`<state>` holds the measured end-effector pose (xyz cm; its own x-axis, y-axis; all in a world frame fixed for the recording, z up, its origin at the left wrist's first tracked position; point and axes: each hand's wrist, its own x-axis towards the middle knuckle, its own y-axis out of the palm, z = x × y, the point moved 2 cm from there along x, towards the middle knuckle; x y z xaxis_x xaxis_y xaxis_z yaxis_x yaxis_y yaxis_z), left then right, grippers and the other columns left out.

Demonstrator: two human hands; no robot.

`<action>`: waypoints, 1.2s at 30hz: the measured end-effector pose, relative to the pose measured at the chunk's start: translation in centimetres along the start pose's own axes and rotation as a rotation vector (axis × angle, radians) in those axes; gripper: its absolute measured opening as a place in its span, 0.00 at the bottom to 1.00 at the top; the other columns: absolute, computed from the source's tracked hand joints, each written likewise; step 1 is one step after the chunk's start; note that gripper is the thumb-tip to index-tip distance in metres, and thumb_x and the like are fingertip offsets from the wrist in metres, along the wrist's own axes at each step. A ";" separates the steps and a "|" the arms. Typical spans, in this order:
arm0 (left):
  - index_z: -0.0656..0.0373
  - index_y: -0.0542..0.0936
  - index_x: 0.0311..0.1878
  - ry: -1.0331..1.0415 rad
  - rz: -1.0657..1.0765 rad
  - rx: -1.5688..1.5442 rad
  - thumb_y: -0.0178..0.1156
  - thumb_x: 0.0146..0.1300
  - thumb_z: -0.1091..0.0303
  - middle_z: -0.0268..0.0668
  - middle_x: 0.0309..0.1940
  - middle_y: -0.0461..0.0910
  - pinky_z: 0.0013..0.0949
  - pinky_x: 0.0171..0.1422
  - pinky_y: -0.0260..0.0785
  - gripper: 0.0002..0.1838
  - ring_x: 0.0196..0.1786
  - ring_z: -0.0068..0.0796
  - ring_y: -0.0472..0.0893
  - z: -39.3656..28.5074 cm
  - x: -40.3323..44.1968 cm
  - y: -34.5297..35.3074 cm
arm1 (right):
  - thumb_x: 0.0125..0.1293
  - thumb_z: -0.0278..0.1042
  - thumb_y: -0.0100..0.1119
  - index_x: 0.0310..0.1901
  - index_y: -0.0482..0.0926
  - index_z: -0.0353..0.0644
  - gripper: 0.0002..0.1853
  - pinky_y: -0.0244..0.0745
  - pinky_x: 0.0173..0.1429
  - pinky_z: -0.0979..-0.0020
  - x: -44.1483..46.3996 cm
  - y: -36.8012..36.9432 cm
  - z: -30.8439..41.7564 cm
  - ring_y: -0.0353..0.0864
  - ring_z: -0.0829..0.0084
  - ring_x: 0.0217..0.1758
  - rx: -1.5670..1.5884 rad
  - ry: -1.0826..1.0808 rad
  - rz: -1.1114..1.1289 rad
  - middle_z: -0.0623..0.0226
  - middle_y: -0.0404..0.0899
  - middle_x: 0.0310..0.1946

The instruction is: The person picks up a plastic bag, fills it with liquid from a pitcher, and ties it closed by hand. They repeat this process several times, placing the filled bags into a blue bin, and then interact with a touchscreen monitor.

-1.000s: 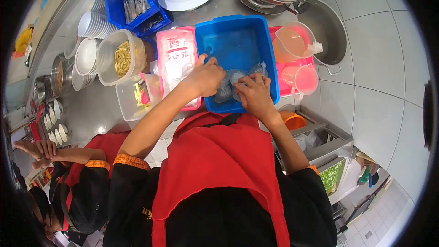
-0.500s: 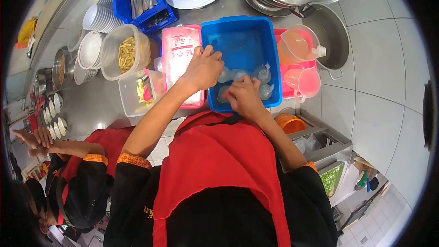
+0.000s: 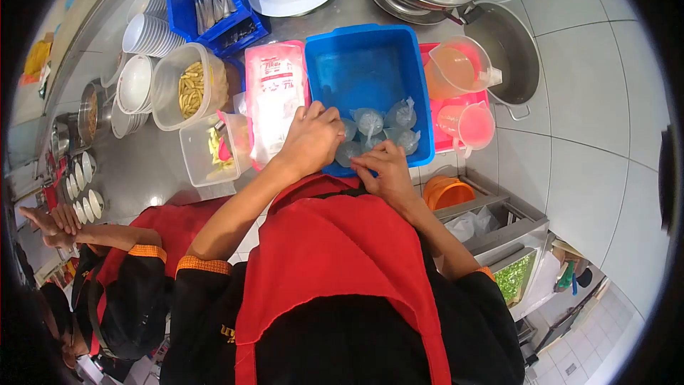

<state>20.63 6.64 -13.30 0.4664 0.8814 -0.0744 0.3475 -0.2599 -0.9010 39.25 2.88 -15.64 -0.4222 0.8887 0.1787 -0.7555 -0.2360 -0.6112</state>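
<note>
Several small knotted clear plastic bags (image 3: pixel 370 122) with pale contents lie in the near half of the blue tub (image 3: pixel 363 37). My left hand (image 3: pixel 313 139) reaches over the tub's left rim, fingers curled down beside a bag; its fingertips are partly hidden. At the near side, my right hand (image 3: pixel 388 171) has its thumb and fingers drawn together against another clear bag (image 3: pixel 348 152). What the left fingers hold, if anything, does not show.
Left of the tub are a pink-and-white packet stack (image 3: pixel 278 103) and clear food containers (image 3: pixel 203 112). To the right, pitchers of pink liquid (image 3: pixel 464 126) stand on a pink tray near a large pot (image 3: pixel 502 50). A co-worker's hands (image 3: pixel 53 224) show at far left.
My left hand has lowered slightly at the tub's left side. My right hand has shifted down and a little right, uncovering more of the bags. The view has shifted slightly.
</note>
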 end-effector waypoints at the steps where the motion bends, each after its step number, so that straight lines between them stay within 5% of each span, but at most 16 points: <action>1: 0.56 0.82 0.33 -0.041 -0.019 -0.058 0.63 0.57 0.67 0.32 0.40 0.76 0.41 0.52 0.61 0.04 0.49 0.38 0.71 0.0 -0.2 0.1 | 0.55 0.37 0.68 0.35 0.87 0.48 0.07 0.62 0.48 0.60 -0.3 0.0 -0.1 0.75 0.67 0.42 -0.069 0.017 0.080 0.75 0.82 0.30; 9: 0.56 0.82 0.34 -0.042 -0.112 -0.017 0.66 0.56 0.66 0.33 0.41 0.77 0.42 0.55 0.60 0.06 0.51 0.38 0.71 0.2 -0.3 1.8 | 0.59 0.38 0.65 0.40 0.85 0.45 0.10 0.64 0.50 0.58 0.7 -1.6 1.4 0.75 0.62 0.42 -0.122 0.044 0.179 0.66 0.80 0.35; 20: 0.57 0.84 0.37 -0.104 0.015 -0.225 0.63 0.62 0.51 0.35 0.40 0.83 0.51 0.61 0.50 0.17 0.56 0.38 0.69 1.2 -0.1 -0.4 | 0.64 0.24 0.58 0.44 0.82 0.38 0.08 0.71 0.42 0.65 6.4 -6.9 0.1 0.76 0.61 0.36 0.005 0.177 -0.195 0.59 0.78 0.33; 25: 0.58 0.83 0.37 0.020 -0.093 -0.507 0.67 0.58 0.59 0.38 0.36 0.83 0.44 0.52 0.64 0.12 0.43 0.41 0.78 1.0 -1.5 -1.9 | 0.63 0.25 0.59 0.46 0.81 0.39 0.10 0.72 0.42 0.65 8.4 -6.0 1.0 0.76 0.61 0.36 0.004 0.192 -0.173 0.60 0.78 0.32; 26: 0.58 0.81 0.31 0.178 -0.228 -0.523 0.68 0.56 0.63 0.39 0.28 0.81 0.42 0.40 0.69 0.09 0.31 0.43 0.79 0.4 -1.9 -1.6 | 0.62 0.26 0.60 0.46 0.81 0.39 0.11 0.72 0.42 0.64 9.0 -5.1 1.2 0.76 0.61 0.36 -0.006 0.126 -0.152 0.60 0.79 0.33; 27: 0.58 0.81 0.31 0.166 -0.234 -0.517 0.68 0.56 0.63 0.39 0.28 0.81 0.42 0.40 0.69 0.09 0.31 0.43 0.79 0.1 -2.7 -1.6 | 0.60 0.26 0.61 0.46 0.81 0.40 0.12 0.72 0.43 0.64 9.7 -4.1 1.5 0.76 0.60 0.37 -0.015 0.059 -0.132 0.61 0.79 0.34; 29: 0.59 0.76 0.23 0.057 0.119 -0.603 0.68 0.57 0.64 0.40 0.22 0.78 0.42 0.32 0.67 0.13 0.26 0.42 0.77 -0.7 -4.3 -1.2 | 0.58 0.26 0.61 0.46 0.81 0.41 0.13 0.71 0.46 0.61 11.6 -1.3 2.2 0.76 0.60 0.39 -0.033 -0.068 -0.070 0.61 0.80 0.35; 32: 0.61 0.70 0.17 0.017 0.008 -0.619 0.67 0.58 0.65 0.43 0.15 0.70 0.43 0.27 0.62 0.20 0.20 0.42 0.72 -1.2 -5.4 -0.9 | 0.54 0.30 0.66 0.46 0.82 0.44 0.15 0.64 0.56 0.51 13.8 4.5 3.6 0.76 0.63 0.48 -0.189 -0.223 0.122 0.64 0.82 0.39; 36: 0.62 0.67 0.16 -0.117 -0.022 -0.674 0.66 0.60 0.65 0.46 0.13 0.63 0.41 0.27 0.59 0.23 0.17 0.42 0.67 -1.3 -6.7 -0.7 | 0.51 0.33 0.69 0.45 0.82 0.45 0.17 0.58 0.60 0.44 14.9 11.3 3.0 0.74 0.61 0.53 -0.522 -0.449 0.094 0.64 0.82 0.39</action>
<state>18.35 0.42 -11.60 0.3756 0.9162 -0.1395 0.8039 -0.3970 -0.4428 22.94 12.27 -17.57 -0.7256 0.5985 0.3394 -0.4129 0.0158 -0.9106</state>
